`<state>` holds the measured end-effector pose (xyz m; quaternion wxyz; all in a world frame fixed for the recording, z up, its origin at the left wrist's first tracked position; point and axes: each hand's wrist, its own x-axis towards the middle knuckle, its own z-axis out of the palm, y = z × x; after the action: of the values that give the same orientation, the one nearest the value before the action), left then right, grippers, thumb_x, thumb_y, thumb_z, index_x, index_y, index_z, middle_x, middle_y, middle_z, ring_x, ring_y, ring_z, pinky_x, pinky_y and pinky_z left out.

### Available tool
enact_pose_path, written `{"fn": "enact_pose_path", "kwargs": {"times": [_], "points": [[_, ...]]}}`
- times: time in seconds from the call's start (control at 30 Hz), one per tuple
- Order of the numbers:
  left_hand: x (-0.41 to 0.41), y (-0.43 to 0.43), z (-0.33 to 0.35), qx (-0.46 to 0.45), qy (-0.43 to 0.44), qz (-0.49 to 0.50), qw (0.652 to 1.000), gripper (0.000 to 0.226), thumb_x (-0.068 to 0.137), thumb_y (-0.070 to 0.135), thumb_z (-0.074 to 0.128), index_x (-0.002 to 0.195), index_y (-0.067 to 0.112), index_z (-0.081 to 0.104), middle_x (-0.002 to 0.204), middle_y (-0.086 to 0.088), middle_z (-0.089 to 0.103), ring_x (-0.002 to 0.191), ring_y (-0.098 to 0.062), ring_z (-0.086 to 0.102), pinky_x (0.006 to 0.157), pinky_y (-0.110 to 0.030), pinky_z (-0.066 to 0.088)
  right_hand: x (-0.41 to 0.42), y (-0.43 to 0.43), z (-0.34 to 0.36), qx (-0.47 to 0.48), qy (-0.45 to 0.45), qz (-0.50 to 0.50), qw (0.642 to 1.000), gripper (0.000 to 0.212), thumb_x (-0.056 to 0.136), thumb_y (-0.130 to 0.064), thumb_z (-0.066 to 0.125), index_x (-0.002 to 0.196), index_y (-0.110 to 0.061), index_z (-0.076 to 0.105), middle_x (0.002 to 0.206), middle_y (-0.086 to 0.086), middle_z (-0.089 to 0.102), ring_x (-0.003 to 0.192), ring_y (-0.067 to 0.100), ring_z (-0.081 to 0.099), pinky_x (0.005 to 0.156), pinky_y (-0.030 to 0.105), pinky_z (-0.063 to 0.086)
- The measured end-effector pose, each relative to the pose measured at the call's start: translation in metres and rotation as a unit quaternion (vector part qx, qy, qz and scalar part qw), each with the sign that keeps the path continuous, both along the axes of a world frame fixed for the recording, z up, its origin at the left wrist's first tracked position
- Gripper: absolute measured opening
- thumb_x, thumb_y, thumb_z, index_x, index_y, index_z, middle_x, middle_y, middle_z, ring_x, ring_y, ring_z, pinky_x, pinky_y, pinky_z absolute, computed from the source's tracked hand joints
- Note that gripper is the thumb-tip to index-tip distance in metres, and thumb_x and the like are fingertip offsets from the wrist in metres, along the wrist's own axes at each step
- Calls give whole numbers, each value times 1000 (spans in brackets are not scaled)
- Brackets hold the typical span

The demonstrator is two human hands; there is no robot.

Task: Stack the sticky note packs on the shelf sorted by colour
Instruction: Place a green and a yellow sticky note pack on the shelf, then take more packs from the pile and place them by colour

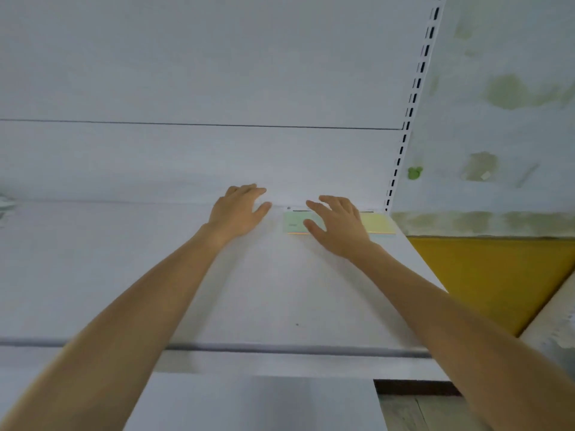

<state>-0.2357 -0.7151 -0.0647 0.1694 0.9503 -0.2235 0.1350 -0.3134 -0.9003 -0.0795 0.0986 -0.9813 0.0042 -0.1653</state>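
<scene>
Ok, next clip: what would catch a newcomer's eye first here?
Two bare arms reaching across a white shelf toward its back right corner. There the right hand lies spread over a pale green and yellow sticky note pack, while the left hand rests on the bare shelf beside it.

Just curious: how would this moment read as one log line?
right hand flat on green pack | yellow pack beside | left hand on shelf
</scene>
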Motion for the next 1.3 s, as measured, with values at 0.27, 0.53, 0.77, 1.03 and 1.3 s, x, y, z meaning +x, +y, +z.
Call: {"fn": "enact_pose_path", "kwargs": {"times": [0.27, 0.53, 0.77, 1.03, 1.3], "points": [[-9, 190, 49, 19, -37, 87, 995, 48, 97, 41, 33, 141, 23, 34, 149, -2, 39, 137, -26, 32, 110, -41, 31, 21, 181, 18, -34, 22, 148, 988, 48, 96, -42, 34, 141, -27, 32, 149, 1, 33, 138, 24, 24, 114, 35, 17], [-16, 403, 53, -22, -41, 171, 984, 46, 96, 36, 38, 137, 17, 41, 139, -12, 51, 128, -32, 45, 107, -44, 37, 23, 375, 14, -37, 66, 276, 958, 48, 96, -40, 32, 142, -27, 29, 149, 2, 35, 137, 24, 27, 112, 38, 23], [-1, 537, 25, -46, -10, 234, 971, 44, 95, 30, 43, 135, 13, 44, 135, -15, 53, 125, -34, 48, 106, -44, 38, 64, 484, 14, -23, 77, 323, 943, 47, 95, -40, 36, 140, -25, 35, 146, 5, 39, 133, 26, 34, 112, 41, 29], [62, 627, 13, -27, 14, 269, 963, 43, 96, 30, 39, 137, 16, 40, 138, -12, 49, 125, -30, 46, 104, -40, 37, 170, 562, 4, 54, 92, 266, 958, 47, 95, -40, 37, 139, -23, 37, 142, 14, 42, 131, 31, 38, 108, 41, 32], [145, 671, 12, -17, 35, 227, 973, 42, 96, 28, 40, 137, 16, 40, 136, -14, 51, 120, -29, 51, 103, -37, 38, 244, 607, -2, 89, 116, 90, 985, 64, 84, -62, 38, 129, -16, 42, 126, 17, 54, 117, 35, 49, 92, 40, 41]]}}
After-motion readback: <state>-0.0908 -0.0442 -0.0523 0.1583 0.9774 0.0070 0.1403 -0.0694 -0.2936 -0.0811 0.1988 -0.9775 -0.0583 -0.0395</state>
